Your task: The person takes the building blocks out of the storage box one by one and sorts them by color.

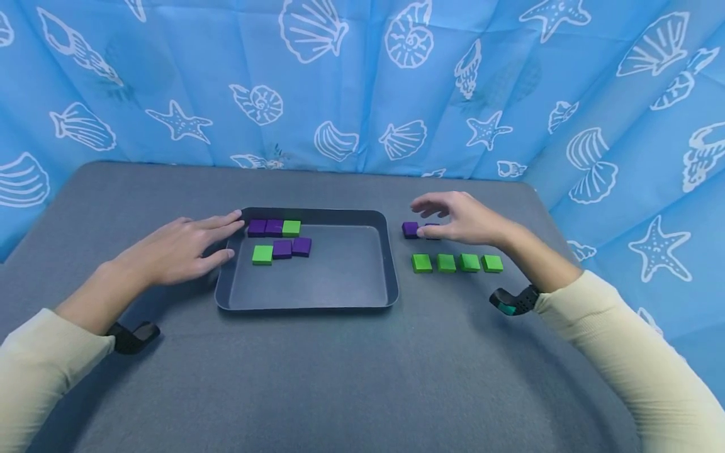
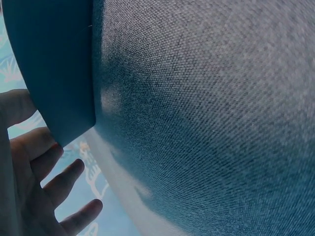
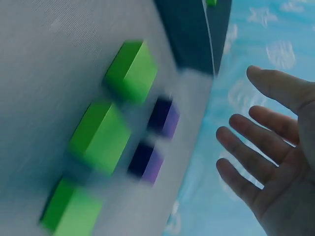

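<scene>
Purple blocks (image 1: 418, 229), two of them, lie on the grey table just right of the tray (image 1: 391, 277); our right hand (image 1: 461, 219) hovers over them with fingers spread and relaxed, holding nothing. Nearer to us than these, also right of the tray, four green blocks (image 1: 457, 263) sit in a row. Our left hand (image 1: 178, 248) lies flat, fingers straight, fingertips touching the tray's left rim. Inside the tray, in its far left corner, six blocks are already placed: two purple and one green in the back row, one green and two purple in front. We judge the filling about half done, with six blocks left outside.
</scene>
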Demonstrator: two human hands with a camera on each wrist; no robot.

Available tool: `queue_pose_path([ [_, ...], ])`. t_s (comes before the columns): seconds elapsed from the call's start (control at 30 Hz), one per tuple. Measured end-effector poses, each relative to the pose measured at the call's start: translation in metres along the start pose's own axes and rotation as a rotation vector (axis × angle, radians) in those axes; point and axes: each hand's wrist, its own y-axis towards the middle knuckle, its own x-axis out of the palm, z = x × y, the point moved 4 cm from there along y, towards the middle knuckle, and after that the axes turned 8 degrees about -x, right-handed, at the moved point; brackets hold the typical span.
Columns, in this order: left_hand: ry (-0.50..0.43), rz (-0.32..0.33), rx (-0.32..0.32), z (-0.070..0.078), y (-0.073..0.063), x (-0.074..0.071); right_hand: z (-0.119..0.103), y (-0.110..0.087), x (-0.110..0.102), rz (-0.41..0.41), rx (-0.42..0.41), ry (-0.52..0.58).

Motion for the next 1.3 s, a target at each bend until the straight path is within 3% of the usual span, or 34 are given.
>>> queue_pose_path([
  [0.2,0.0,-0.004,-0.003,0.0,0.0,0.002,-0.03,0.039,0.02,-0.075,-0.032,-0.01],
  [0.53,-0.003,0.006,-0.002,-0.002,-0.001,0.002,-0.056,0.083,0.056,-0.177,-0.079,-0.015],
  [0.93,-0.011,0.015,0.0,-0.001,-0.001,0.003,-0.069,0.11,0.094,-0.266,-0.096,-0.096],
  [1.3,0.01,0.009,0.013,0.0,0.0,0.0,-0.086,0.126,0.108,-0.285,-0.122,-0.191],
])
